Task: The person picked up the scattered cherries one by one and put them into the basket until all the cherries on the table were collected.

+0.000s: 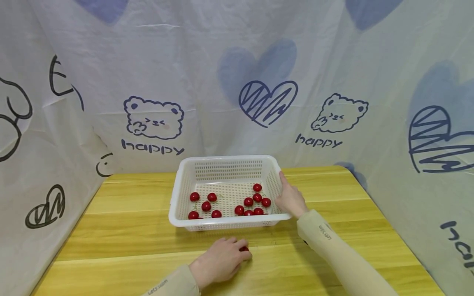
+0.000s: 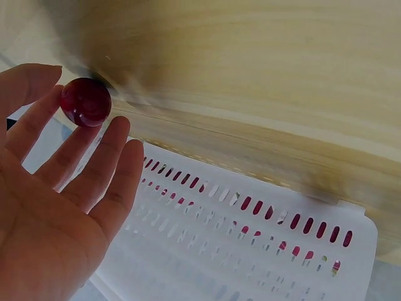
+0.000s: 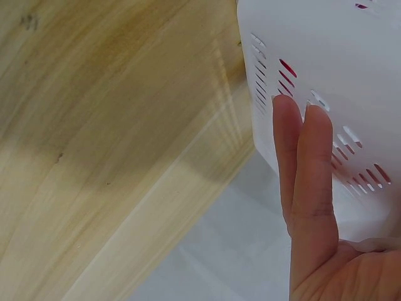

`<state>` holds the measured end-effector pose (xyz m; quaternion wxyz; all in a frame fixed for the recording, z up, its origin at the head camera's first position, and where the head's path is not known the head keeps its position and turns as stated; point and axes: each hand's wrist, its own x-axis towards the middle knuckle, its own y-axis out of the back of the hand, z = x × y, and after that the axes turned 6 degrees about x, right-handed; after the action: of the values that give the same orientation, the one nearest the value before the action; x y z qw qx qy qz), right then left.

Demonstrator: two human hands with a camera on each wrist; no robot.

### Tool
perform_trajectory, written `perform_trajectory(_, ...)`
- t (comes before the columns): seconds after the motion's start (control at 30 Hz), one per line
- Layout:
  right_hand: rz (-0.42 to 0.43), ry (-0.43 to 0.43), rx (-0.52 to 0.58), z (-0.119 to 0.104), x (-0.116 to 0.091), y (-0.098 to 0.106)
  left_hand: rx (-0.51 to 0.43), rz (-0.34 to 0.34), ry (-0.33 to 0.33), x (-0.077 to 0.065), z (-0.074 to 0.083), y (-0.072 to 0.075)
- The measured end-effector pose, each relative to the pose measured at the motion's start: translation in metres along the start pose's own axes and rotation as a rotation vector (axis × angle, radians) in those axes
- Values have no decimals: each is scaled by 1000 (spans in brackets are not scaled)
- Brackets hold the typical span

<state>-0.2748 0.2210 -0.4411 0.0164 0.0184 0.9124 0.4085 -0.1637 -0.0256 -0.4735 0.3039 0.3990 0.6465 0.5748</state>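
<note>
A white plastic basket [image 1: 229, 220] with slotted walls stands on the wooden table, holding several red cherries [image 1: 206, 206] with thin stems. In front of it, low over the table, my left hand [image 1: 224, 260] holds one dark red cherry [image 2: 86, 101] at the tips of the thumb and fingers. In the head view the fingers mostly cover this cherry. My right hand [image 1: 291, 200] grips the basket's right side, its thumb reaching over the rim. Two straight fingers [image 3: 313, 163] lie along the outer wall in the right wrist view; the others are hidden.
The wooden table [image 1: 122, 238] has yellow grain. A pale cloth [image 1: 207, 102] printed with bears and hearts hangs behind it and along both sides. The basket stands close to the table's back edge.
</note>
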Motion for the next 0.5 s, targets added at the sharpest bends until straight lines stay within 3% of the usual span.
perform_trajectory(0.5, 0, 2, -6, -1, -1, 0, -22, -45, 21, 0, 2, 2)
